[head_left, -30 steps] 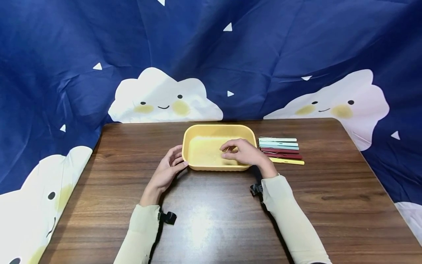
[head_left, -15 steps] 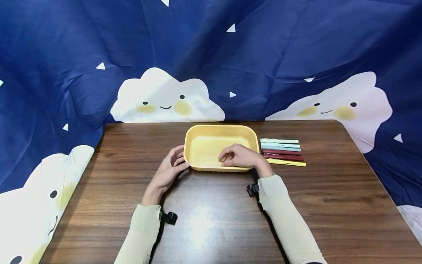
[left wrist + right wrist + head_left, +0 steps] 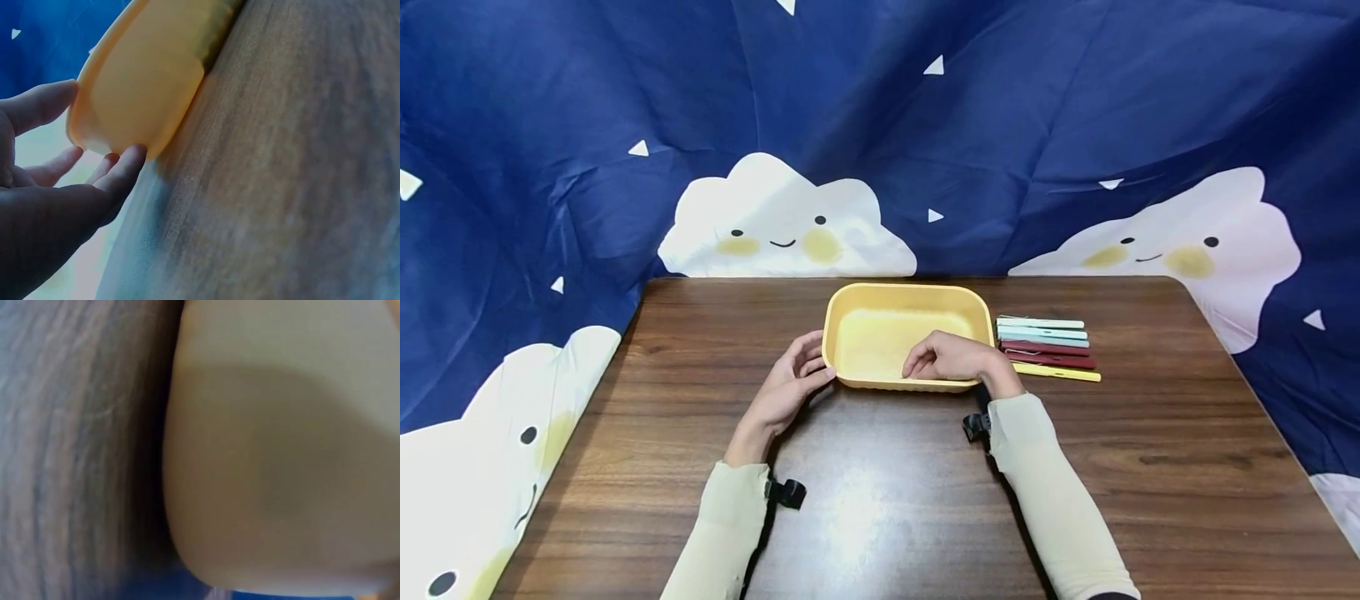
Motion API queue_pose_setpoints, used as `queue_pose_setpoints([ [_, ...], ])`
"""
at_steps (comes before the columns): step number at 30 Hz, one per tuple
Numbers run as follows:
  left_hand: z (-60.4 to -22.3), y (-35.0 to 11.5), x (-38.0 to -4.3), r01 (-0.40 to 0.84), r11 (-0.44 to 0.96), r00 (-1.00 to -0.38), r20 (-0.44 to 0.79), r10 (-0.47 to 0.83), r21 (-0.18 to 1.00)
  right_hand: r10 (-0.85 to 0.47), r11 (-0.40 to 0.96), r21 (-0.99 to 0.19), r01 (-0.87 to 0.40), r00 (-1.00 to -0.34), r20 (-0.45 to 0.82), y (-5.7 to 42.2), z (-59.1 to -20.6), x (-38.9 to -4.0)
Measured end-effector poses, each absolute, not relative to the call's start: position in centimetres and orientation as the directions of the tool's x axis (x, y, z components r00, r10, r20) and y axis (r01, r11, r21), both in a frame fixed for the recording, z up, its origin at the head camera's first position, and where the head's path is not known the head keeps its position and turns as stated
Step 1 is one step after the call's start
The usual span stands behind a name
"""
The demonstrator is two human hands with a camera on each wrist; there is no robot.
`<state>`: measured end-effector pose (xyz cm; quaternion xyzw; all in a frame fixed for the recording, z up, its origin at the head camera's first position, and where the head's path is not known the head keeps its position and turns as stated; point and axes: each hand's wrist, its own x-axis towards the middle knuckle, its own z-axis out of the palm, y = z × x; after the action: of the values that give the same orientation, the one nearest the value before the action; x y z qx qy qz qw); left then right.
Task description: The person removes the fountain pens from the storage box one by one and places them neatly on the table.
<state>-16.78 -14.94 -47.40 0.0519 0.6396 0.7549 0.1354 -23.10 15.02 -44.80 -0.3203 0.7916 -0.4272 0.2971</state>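
Observation:
A yellow rectangular tray (image 3: 910, 333) sits at the back middle of the table. My left hand (image 3: 778, 396) holds its left end, the thumb at the front corner and the other fingers along the side wall. In the left wrist view, the left hand's fingertips (image 3: 134, 156) touch the tray's outer wall (image 3: 137, 87). Bent down into the tray, my right hand (image 3: 955, 357) has curled fingers close to the inside of the front wall. Its fingertips are partly hidden, and I cannot tell whether they pinch anything. The right wrist view shows mostly the tray's outer wall (image 3: 281, 475), blurred.
Just right of the tray lies a row of several pens: white and light blue at the back, dark red pens (image 3: 1060, 362) before them, a yellow pen (image 3: 1067, 374) nearest me. They rest on a brown wooden table (image 3: 1150, 450). A blue cloth with clouds (image 3: 970, 125) hangs behind.
My right hand has lowered from over the tray's middle toward the front wall, its fingers drawn closer together. The left hand keeps its place on the tray. The head view has shifted slightly.

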Motion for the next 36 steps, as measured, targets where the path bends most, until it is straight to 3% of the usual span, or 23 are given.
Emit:
queue_pose_setpoints([
  [13,-47.32,-15.02,-16.96,-0.146,-0.147,-0.956,-0.101,0.275,0.978,-0.78,0.412,-0.855,-0.314,-0.608,-0.152,14.93,-44.78,-23.31],
  [36,-47.15,-14.83,-16.94,-0.176,-0.12,-0.959,-0.142,0.244,0.977,-0.715,0.404,-0.863,-0.304,-0.693,-0.091,14.98,-44.26,-23.26],
])
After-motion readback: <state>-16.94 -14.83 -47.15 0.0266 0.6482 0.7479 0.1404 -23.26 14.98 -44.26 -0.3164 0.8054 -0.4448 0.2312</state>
